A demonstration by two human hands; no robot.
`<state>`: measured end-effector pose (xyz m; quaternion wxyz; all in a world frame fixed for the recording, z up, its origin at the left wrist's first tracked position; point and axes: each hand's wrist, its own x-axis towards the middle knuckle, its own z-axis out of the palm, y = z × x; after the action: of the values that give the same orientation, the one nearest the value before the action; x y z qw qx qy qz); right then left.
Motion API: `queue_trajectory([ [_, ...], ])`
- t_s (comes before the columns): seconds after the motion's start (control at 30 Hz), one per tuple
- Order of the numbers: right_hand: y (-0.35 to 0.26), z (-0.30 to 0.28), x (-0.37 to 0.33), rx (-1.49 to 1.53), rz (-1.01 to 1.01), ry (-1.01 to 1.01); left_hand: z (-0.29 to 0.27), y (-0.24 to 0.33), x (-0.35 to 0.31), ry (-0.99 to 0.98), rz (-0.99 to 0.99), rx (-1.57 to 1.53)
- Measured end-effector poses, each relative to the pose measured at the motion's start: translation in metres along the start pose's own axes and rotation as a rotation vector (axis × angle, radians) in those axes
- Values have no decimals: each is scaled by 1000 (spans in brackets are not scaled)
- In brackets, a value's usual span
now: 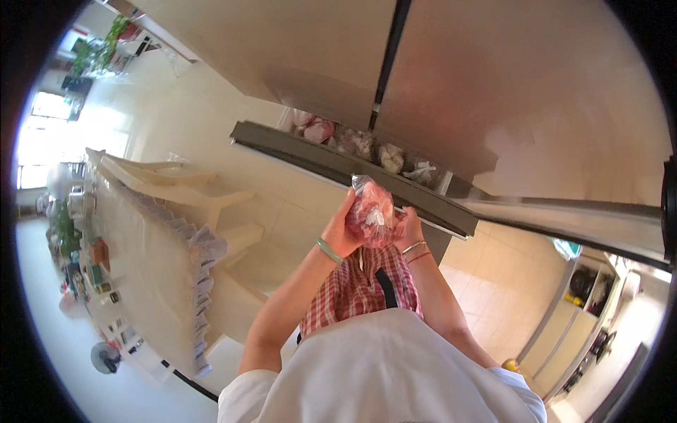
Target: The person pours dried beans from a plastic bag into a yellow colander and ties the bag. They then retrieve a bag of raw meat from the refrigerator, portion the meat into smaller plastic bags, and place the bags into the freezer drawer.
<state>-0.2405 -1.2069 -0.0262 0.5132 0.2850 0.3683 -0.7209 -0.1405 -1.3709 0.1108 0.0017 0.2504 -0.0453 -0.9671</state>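
Observation:
Between my two hands is a clear plastic bag of pinkish-red meat point(374, 211), held up just in front of a pulled-out freezer drawer point(296, 157). My left hand point(340, 231), with a green bangle at the wrist, is wrapped round the bag's left side. On the other side my right hand point(410, 231) grips the bag, its fingers partly hidden behind it. Inside the drawer lie more bagged foods: reddish meat point(319, 130) at the left, a pale lump point(391, 158) further right and a whitish bundle point(421, 173) at the right end.
Tall fridge doors point(508, 92) rise above the drawer. To the left stand a table with a frilled cloth point(151, 261) and a cream plastic chair point(151, 176). At the right are kitchen cabinets point(557, 328) with a dark pot point(582, 280) on a shelf.

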Motion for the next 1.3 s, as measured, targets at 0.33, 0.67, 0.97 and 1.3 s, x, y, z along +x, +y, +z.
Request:
queue_trajectory([
  [0.33,38,-15,-59,127,172,-139,0,50,54,119,-280,388],
  [0.67,48,-17,-55,92,123,-118,-42,94,158,436,-62,241],
  [0.97,47,-12,-62,-17,67,-68,-95,103,259,515,221,69],
  [1.3,43,-6,-63,16,65,-16,-28,117,226,787,50,1011],
])
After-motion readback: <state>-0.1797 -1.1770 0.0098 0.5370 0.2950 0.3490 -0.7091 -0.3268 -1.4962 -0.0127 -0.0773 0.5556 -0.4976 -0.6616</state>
